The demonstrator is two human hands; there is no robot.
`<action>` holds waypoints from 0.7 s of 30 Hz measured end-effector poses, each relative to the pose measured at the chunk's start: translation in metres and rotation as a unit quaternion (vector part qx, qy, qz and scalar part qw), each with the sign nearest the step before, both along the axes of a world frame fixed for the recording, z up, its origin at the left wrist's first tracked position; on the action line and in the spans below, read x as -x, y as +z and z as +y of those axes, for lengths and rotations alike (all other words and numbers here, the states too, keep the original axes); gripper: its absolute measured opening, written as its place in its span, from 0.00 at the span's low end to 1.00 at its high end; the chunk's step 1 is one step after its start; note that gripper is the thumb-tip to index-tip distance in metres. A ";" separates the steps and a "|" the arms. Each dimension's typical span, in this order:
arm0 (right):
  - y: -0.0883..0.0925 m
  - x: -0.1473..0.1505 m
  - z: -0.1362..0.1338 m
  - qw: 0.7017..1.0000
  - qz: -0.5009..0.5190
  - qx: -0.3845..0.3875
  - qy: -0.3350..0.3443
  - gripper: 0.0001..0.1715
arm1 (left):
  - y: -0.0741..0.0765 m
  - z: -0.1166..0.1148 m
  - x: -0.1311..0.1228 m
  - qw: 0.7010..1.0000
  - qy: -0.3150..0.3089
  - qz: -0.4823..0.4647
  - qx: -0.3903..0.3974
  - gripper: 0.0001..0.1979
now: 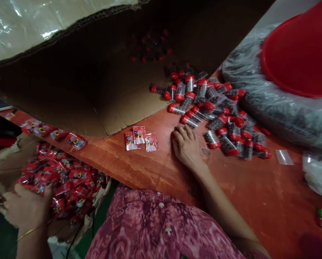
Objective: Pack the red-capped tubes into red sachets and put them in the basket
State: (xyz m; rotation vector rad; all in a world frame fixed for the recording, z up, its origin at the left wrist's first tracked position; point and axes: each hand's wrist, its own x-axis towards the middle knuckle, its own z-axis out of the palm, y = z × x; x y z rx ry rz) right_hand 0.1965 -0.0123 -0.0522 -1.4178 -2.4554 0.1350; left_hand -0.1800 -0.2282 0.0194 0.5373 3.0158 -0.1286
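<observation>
My right hand [186,144] rests on the red-brown table [155,169], fingers curled over a small red-capped vial at the near edge of a heap of red-capped vials [217,108]. Three small red sachets [140,138] lie just left of that hand. My left hand [26,207] is low at the left, closed on a bunch of red sachets from a bag full of red sachets [66,183] beside the table. A gold bangle circles that wrist.
A large brown cardboard sheet [82,82] leans over the table's far side. At right, a clear plastic bag of dark pellets [285,115] holds a red bowl [301,50]. More sachets [55,133] line the table's left edge. A small clear bag [284,157] lies near the vials.
</observation>
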 end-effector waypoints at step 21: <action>-0.005 0.040 -0.021 0.981 0.172 0.049 0.074 0.12 | -0.025 0.145 -0.179 0.849 -0.480 -0.181 -0.127 0.17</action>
